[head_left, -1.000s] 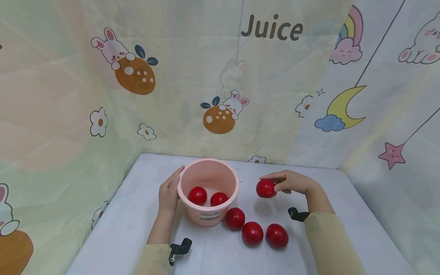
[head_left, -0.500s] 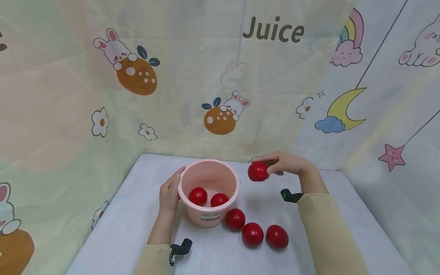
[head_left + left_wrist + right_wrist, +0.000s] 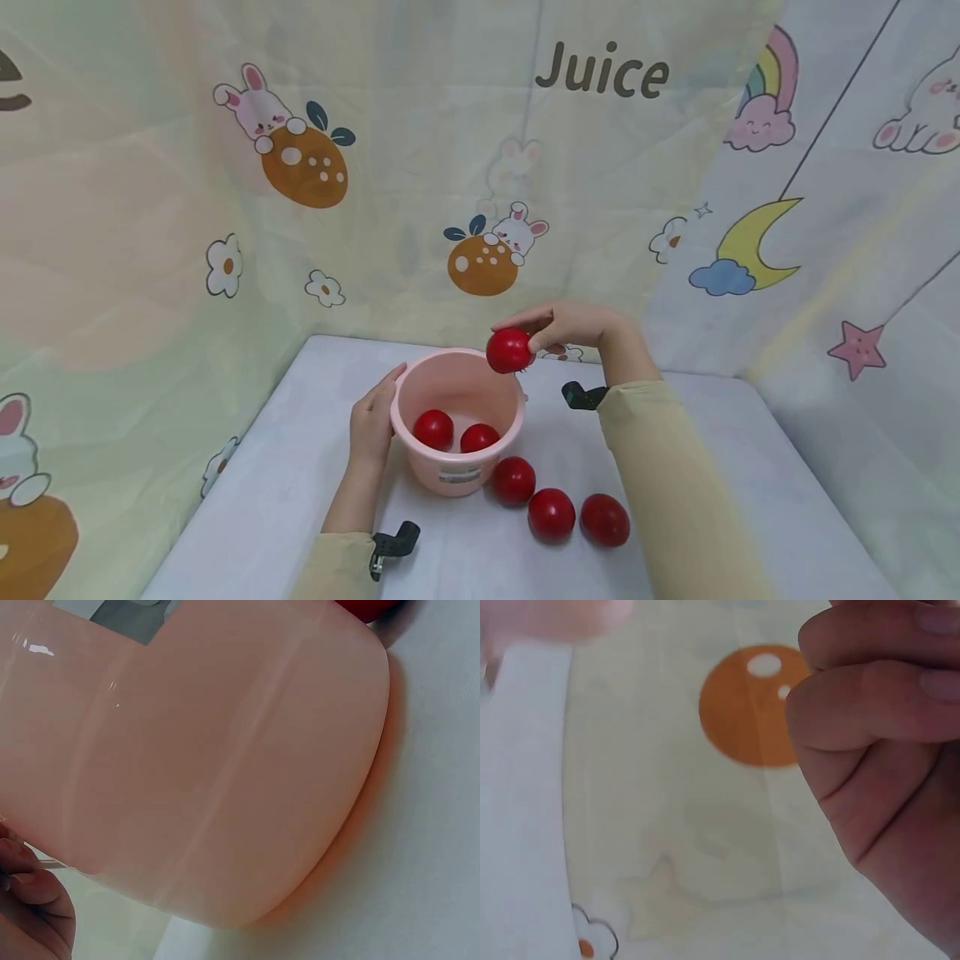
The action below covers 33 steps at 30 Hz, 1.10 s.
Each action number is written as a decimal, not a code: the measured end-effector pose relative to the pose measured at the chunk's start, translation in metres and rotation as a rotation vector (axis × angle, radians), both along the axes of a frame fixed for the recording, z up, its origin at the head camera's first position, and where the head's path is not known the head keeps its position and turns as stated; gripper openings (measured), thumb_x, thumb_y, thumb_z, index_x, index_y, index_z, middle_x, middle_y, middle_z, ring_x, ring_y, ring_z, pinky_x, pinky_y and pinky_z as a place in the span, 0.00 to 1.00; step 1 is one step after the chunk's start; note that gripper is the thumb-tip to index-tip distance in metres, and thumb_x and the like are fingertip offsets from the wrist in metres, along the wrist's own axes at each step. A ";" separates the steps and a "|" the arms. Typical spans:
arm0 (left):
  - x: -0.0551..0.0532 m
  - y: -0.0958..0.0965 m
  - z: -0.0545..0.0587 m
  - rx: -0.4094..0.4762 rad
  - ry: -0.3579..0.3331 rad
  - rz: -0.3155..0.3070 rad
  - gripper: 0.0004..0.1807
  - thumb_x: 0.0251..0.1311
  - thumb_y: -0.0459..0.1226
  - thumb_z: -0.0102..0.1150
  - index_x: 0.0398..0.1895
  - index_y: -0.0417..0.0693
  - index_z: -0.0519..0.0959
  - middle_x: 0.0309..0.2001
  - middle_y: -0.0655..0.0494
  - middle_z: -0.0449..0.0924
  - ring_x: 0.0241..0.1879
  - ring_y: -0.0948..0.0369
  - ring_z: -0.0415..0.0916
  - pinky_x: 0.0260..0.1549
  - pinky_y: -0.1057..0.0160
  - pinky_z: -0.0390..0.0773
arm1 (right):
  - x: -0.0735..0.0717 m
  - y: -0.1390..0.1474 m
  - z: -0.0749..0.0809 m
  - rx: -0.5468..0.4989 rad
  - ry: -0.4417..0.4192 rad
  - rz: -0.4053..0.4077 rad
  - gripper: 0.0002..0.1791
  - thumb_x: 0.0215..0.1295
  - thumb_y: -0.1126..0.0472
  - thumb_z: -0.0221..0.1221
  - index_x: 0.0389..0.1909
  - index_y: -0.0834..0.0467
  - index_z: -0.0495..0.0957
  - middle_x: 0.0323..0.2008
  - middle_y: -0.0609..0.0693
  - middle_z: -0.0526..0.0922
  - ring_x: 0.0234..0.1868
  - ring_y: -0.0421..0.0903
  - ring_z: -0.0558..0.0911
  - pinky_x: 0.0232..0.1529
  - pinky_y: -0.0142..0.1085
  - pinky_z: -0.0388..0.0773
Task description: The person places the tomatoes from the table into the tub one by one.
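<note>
My right hand pinches a red tomato between thumb and fingers, above the right rear rim of a pink plastic bucket. Its leafy stem end points down. In the right wrist view, only the curled fingers of my right hand show, not the tomato. My left hand holds the bucket's left side at the rim; its curled fingers also appear at the lower left of the left wrist view. Inside the bucket lie two tomatoes, the left one and the right one.
Three more tomatoes lie on the white table: one beside the bucket's base, one in front and one further right. A printed cloth backdrop rises behind the table. Dark wrist cameras sit on both sleeves.
My right hand has carried the tomato up and leftward, from over the table at the right to above the bucket's rim. My left hand and the bucket stay in place.
</note>
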<state>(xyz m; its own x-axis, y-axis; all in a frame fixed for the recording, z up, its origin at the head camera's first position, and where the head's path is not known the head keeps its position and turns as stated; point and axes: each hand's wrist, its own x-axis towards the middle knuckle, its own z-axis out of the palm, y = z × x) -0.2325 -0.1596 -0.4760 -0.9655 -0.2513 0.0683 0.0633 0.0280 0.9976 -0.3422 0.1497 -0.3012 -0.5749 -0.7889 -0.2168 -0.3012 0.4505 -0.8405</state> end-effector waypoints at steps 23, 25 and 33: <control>0.000 0.001 -0.004 0.006 -0.030 -0.004 0.23 0.64 0.66 0.47 0.59 0.80 0.76 0.62 0.73 0.77 0.65 0.64 0.73 0.51 0.58 0.83 | -0.010 -0.125 -0.021 0.308 -0.140 0.165 0.20 0.58 0.47 0.69 0.53 0.36 0.83 0.44 0.51 0.86 0.29 0.48 0.72 0.27 0.31 0.72; 0.000 0.002 -0.005 0.007 -0.025 -0.002 0.23 0.64 0.66 0.47 0.59 0.80 0.77 0.62 0.73 0.77 0.65 0.64 0.73 0.51 0.57 0.83 | -0.010 -0.130 -0.025 0.334 -0.140 0.172 0.19 0.57 0.47 0.69 0.52 0.36 0.84 0.42 0.51 0.85 0.27 0.45 0.72 0.27 0.30 0.72; -0.001 0.001 -0.003 -0.016 -0.016 0.012 0.21 0.64 0.67 0.46 0.57 0.84 0.77 0.61 0.74 0.78 0.63 0.65 0.75 0.48 0.59 0.84 | -0.005 -0.147 -0.043 0.412 -0.221 0.144 0.19 0.54 0.50 0.72 0.49 0.40 0.86 0.36 0.50 0.83 0.28 0.43 0.73 0.28 0.30 0.72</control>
<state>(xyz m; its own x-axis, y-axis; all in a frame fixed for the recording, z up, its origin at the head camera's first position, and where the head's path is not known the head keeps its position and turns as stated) -0.2330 -0.1583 -0.4794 -0.9634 -0.2617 0.0571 0.0470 0.0446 0.9979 -0.3472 0.0031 -0.3442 -0.3707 -0.6799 -0.6327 -0.2193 0.7261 -0.6517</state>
